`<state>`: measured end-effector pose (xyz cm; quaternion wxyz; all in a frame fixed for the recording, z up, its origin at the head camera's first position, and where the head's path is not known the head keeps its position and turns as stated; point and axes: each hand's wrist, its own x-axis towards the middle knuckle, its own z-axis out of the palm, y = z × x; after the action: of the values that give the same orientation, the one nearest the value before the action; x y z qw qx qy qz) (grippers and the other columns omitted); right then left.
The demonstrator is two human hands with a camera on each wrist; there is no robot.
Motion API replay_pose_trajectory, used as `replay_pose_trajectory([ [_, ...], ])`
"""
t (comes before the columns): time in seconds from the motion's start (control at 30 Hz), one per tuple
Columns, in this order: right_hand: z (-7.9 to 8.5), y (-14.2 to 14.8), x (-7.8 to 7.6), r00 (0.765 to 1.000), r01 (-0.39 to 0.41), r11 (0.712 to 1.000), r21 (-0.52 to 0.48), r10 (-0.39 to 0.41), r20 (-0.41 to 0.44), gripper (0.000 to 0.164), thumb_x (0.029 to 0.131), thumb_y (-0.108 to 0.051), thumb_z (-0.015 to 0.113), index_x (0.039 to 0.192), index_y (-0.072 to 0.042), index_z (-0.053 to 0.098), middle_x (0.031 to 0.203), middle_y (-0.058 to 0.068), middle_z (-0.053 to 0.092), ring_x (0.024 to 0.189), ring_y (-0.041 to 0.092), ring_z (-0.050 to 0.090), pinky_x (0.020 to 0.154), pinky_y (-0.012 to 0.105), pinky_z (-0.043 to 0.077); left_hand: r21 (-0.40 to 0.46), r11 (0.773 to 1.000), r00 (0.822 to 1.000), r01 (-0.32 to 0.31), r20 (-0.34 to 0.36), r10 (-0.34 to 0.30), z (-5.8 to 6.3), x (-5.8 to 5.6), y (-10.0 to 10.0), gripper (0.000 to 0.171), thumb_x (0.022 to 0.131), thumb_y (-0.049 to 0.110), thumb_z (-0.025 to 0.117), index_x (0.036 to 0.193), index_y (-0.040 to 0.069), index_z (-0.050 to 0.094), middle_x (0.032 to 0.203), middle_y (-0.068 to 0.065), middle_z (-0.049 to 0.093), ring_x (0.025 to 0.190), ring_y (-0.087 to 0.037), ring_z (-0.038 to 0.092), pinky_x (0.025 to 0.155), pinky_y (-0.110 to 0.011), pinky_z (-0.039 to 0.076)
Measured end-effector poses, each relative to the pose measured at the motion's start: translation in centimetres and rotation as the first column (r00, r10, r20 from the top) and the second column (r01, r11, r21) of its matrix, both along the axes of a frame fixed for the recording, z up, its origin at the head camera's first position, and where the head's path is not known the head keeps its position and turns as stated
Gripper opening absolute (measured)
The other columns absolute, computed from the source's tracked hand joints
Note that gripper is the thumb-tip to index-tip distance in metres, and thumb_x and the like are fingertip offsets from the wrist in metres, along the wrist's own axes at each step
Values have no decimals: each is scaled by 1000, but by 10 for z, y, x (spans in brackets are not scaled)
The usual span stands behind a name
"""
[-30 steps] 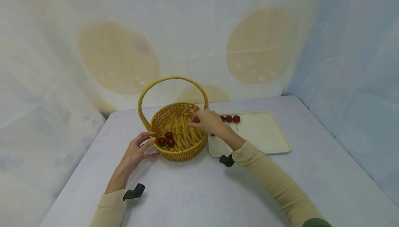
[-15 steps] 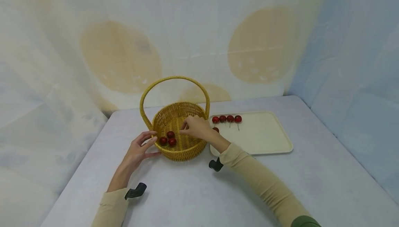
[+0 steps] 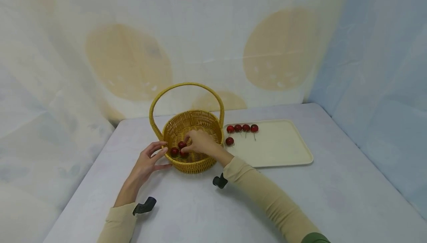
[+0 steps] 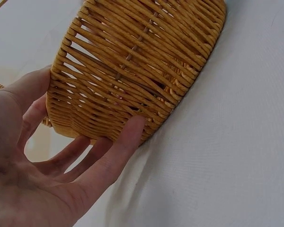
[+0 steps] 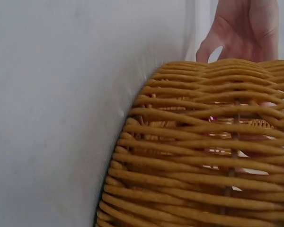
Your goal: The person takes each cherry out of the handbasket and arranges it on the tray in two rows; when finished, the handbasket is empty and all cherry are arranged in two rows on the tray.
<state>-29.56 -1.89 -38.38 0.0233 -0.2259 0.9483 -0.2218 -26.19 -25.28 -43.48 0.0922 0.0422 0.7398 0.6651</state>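
In the head view, my left hand grips the left rim of a round yellow wicker basket with a tall arched handle. The left wrist view shows its thumb at the rim and fingers against the woven side. My right hand reaches down inside the basket, thumb and index finger spread around the cherries at its left. A dark red cherry lies there, with another cherry behind it and a third cherry partly behind the thumb. Whether the fingertips press on one is unclear. The right wrist view shows only basket wall and my left hand.
A cream rectangular tray stands just right of the basket. Along its back left edge is a row of several stemmed cherries, with a single cherry in front. A patterned curtain hangs behind the white-covered table.
My right hand has moved left from above the basket's right side, down to the cherries, its fingertips parting. The tray's left cherries have come into view. My left hand keeps its grip.
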Motion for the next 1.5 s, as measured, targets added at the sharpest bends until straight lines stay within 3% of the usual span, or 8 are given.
replay_pose_trajectory([
  [0.33,-7,-12,-2,999,24,998,54,-26,38,35,81,-45,79,109,-27,72,103,-3,69,83,13,58,64,30,50,-9,1000,1000,-13,-1,13,0,1,0,65,92,39,66,143,9,39,154,-9,28,143,-38,33,87,-55,58],
  [0.6,-11,-18,-2,999,36,989,141,-38,14,36,79,-50,78,108,-29,72,119,-2,69,99,18,64,72,36,56,28,1000,1000,-1,-14,2,0,2,-2,60,95,33,65,142,6,40,151,-12,31,141,-38,34,86,-57,58],
  [1.07,-11,-19,-3,1000,4,990,143,-8,23,32,81,-45,79,105,-26,73,116,-3,70,94,16,64,70,33,55,16,1000,1000,-16,-2,16,0,1,-3,62,93,36,66,142,7,40,151,-10,31,142,-38,34,88,-58,57],
  [1.2,-10,-15,-4,999,10,991,131,-14,30,32,80,-46,79,104,-27,73,113,-3,69,89,15,61,64,31,52,20,1000,1000,-13,1,13,0,2,-3,60,93,36,66,141,8,41,151,-10,31,142,-37,34,88,-58,57],
  [1.5,13,5,-2,1000,-9,999,46,8,26,31,81,-40,80,106,-24,73,87,-4,65,74,12,57,56,25,47,21,1000,1000,-15,3,15,2,3,-1,61,94,36,66,142,9,41,153,-9,29,142,-37,34,89,-59,57],
])
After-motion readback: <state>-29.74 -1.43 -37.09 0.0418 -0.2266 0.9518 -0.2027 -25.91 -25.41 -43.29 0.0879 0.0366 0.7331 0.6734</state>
